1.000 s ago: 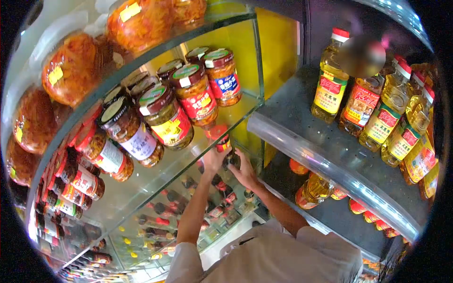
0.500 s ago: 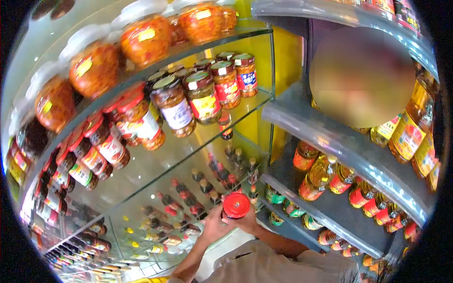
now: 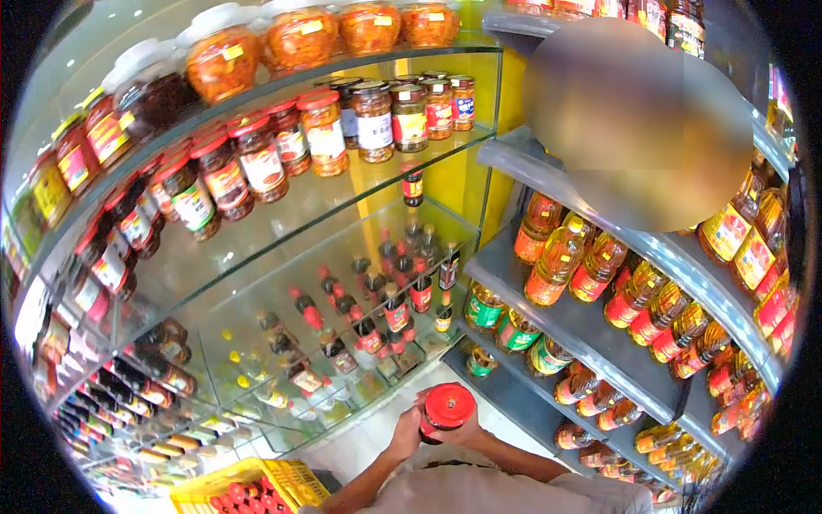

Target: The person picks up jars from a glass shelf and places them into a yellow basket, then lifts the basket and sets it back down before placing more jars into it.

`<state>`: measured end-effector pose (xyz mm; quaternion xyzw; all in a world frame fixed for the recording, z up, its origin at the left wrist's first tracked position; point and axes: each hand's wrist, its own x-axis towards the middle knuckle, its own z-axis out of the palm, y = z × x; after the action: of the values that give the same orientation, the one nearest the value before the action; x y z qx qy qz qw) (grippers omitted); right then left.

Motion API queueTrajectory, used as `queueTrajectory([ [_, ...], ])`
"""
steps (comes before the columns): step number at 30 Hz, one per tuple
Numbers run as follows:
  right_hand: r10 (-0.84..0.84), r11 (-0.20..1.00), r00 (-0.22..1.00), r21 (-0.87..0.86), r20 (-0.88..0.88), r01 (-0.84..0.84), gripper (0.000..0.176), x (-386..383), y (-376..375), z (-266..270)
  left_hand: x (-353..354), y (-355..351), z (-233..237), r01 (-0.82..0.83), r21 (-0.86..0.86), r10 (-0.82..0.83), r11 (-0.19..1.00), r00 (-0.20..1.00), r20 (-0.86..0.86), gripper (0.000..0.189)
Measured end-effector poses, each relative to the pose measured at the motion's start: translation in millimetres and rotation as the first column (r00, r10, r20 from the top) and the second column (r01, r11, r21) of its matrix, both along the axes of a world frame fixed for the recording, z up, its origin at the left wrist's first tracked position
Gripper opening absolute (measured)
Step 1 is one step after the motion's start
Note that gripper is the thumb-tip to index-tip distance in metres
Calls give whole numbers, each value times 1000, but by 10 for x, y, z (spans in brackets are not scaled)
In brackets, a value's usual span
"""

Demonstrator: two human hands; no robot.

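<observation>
At 6 o'clock in the view, the person's left grip [image 3: 408, 435] and right grip [image 3: 469, 429] clasp 1 red-lidded jar [image 3: 449, 404] between them, lid upward. At 7 o'clock sits a yellow basket [image 3: 297, 481] holding red-topped items [image 3: 249, 498]. Farther off, oil bottles [image 3: 553, 267] line grey shelving [image 3: 591, 330] at 3 o'clock; large orange-filled jars [image 3: 301, 40] stand at 11 o'clock.

The left hand [image 3: 404, 433] and the right hand [image 3: 470, 429] are together in front of the torso – both curved inward, in a holding grip. The left forearm [image 3: 371, 477] rises slanting from the lower left, the right forearm [image 3: 519, 457] from the lower right – both are bare.
</observation>
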<state>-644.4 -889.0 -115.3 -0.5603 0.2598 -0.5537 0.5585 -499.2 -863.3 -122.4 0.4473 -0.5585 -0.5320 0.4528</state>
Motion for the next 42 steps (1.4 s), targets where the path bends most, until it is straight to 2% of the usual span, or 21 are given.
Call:
queueTrajectory([
  [4,71,997,997,8,-20,-71,64,-36,403,15,-26,424,-126,-41,138,54,990,995,-89,57],
  [8,89,978,992,195,-87,-70,62,-187,888,-17,-130,877,-268,-43,223,65,974,994,-93,57],
  [10,100,991,932,121,-349,-61,65,-324,1102,52,-237,1107,-352,-67,307,147,949,958,-246,57],
  [12,149,960,943,273,-299,-65,69,-464,1374,233,-313,1357,-275,-42,314,111,949,973,-205,54],
  [14,158,958,901,283,-403,-42,74,-618,1640,375,-381,1607,-342,47,325,30,945,973,-227,51],
  [15,130,978,893,202,-432,-45,69,-700,1764,142,-433,1749,-469,50,263,11,963,974,-225,49],
  [18,196,954,891,291,-410,-76,58,-874,2188,5,-534,2109,-743,157,384,-64,910,968,-244,50],
  [19,212,947,892,308,-399,-87,58,-917,2309,-67,-610,2245,-741,135,463,-9,876,964,-265,49],
  [21,106,924,958,383,-267,4,52,-925,2581,-247,-713,2472,-753,123,511,1,851,972,-235,48],
  [22,100,918,952,397,-288,23,52,-927,2670,-369,-715,2576,-787,133,531,-13,837,975,-223,48],
  [24,41,894,970,443,-239,71,51,-904,2817,-224,-668,2704,-989,160,444,-48,882,967,-252,42],
  [25,55,897,968,439,-245,60,51,-899,2866,-254,-588,2779,-1055,161,294,-209,942,968,140,40],
  [26,13,926,941,360,-337,116,50,-866,2944,-333,-550,2806,-870,215,156,-265,964,804,532,37],
  [28,-16,950,908,277,-419,144,50,-780,3054,-358,-484,2908,-491,107,113,-147,988,883,446,32],
  [30,121,940,876,337,-467,50,59,-702,3070,-270,-346,2999,-313,-117,150,36,982,887,460,30],
  [31,135,942,871,334,-473,36,59,-619,3063,-252,-247,3073,-396,-186,30,171,982,948,268,30],
  [32,110,959,861,281,-496,39,58,-504,3077,-255,-104,3138,-419,-246,85,217,966,942,255,37],
  [36,202,966,861,242,-466,-96,60,144,3164,-289,552,3488,-192,-332,-118,350,936,914,206,57],
  [38,281,959,818,188,-502,-214,64,556,3219,-445,922,3688,65,-312,-131,338,941,832,439,66],
  [40,312,945,790,86,-528,-316,67,1067,3243,-572,1262,3909,59,-346,-330,478,878,649,592,68],
  [42,354,867,699,-63,-621,-495,72,1561,3315,-613,1657,4164,134,-422,-314,520,851,582,625,73],
])
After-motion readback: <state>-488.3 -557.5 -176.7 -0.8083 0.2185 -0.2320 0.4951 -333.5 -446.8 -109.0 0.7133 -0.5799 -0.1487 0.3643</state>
